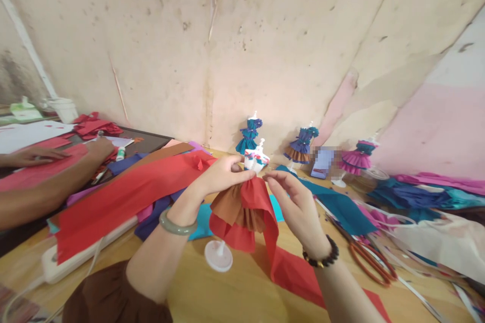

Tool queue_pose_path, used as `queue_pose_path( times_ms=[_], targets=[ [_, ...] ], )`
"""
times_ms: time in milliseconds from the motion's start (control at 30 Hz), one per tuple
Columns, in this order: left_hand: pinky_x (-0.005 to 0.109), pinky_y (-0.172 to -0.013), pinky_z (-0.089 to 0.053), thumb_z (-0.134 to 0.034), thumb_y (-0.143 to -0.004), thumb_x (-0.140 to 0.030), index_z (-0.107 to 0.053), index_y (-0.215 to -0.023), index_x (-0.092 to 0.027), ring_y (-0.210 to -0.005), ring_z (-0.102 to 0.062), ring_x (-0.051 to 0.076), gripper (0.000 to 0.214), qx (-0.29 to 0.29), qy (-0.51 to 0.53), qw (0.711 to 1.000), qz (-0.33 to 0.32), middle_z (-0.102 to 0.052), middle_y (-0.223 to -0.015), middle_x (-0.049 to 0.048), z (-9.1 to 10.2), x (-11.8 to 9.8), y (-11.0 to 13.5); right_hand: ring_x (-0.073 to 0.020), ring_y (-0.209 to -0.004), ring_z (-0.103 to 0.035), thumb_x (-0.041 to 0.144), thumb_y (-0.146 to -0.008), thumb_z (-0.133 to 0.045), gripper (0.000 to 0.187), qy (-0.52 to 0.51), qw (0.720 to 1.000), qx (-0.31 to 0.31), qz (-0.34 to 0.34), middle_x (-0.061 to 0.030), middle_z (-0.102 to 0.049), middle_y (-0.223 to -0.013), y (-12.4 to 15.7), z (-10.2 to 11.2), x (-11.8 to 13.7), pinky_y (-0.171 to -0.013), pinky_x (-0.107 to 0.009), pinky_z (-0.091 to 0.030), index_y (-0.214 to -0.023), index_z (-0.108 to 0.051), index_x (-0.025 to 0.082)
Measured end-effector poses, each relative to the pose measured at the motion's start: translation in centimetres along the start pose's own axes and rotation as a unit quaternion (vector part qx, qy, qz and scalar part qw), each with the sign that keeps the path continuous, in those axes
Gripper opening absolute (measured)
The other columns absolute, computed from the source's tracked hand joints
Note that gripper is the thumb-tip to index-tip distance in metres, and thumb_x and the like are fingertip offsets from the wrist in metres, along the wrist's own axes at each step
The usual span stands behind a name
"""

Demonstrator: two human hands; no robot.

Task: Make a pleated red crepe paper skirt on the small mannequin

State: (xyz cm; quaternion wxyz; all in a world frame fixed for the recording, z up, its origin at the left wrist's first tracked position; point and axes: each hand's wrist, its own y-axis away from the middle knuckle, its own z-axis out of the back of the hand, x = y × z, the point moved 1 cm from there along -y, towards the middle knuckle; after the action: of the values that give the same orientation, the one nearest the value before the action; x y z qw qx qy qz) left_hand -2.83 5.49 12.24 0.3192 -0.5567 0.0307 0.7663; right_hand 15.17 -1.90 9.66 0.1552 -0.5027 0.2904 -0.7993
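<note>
Miniature dress form (255, 161) leans between the hands over the worktop (212, 298), its long axis slanting up rightward. Left hand (222, 175), touching, closes thumb and fingers at its waist; right hand (290, 193) curls just beside, its hold on the red strip (293, 275) unclear.

The front dress form (241, 206) is over the bench (212, 303), left hand (223, 174) at its left, right hand (291, 193) at its right. Behind it stands a second form (248, 133); behind and right of it, two more, a phone (321, 164) between them. Scissors (380, 266) lie right of it; left, a wide cloth strip (125, 194) crosses a power strip (56, 264).
</note>
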Motion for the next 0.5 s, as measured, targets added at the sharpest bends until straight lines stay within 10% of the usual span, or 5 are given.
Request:
queue_pose_path(
  times_ms=[67,333,500],
  targets=[
    [0.022,-0.051,-0.032,-0.069,-0.078,-0.047,-0.068,-0.101,-0.016,-0.057,-0.049,0.013,0.039,-0.009,-0.009,1.000,0.004,-0.055,-0.062,-0.0028,-0.3,-0.1,0.0,-0.0235,-0.094,-0.067,0.038,-0.093,-0.059,0.019,-0.019,1.000,0.007,-0.017,-0.0085,-0.072,-0.099,-0.2,0.1,-0.4,-0.085,-0.041,-0.054,-0.101,-0.063,0.022],
    [0.022,-0.049,-0.030,-0.069,-0.079,-0.044,-0.068,-0.092,-0.015,-0.054,-0.045,0.011,0.032,-0.044,-0.041,0.998,0.023,-0.053,-0.059,-0.0045,-0.3,0.2,-0.1,-0.0278,-0.117,-0.056,0.007,-0.084,-0.051,0.034,0.121,0.951,0.102,0.267,-0.0120,-0.061,-0.123,0.9,0.6,2.9,-0.096,-0.049,-0.047,-0.113,-0.059,0.023],
    [0.022,-0.047,-0.026,-0.065,-0.081,-0.046,-0.066,-0.093,-0.016,-0.052,-0.041,0.010,0.033,-0.017,-0.036,0.999,0.025,-0.048,-0.058,-0.0062,-0.6,0.5,-0.2,-0.0246,-0.095,-0.059,0.007,-0.089,-0.053,0.019,0.220,0.923,0.044,0.313,-0.0094,-0.067,-0.101,0.8,-0.6,2.0,-0.080,-0.043,-0.050,-0.093,-0.064,0.022]
  ],
)
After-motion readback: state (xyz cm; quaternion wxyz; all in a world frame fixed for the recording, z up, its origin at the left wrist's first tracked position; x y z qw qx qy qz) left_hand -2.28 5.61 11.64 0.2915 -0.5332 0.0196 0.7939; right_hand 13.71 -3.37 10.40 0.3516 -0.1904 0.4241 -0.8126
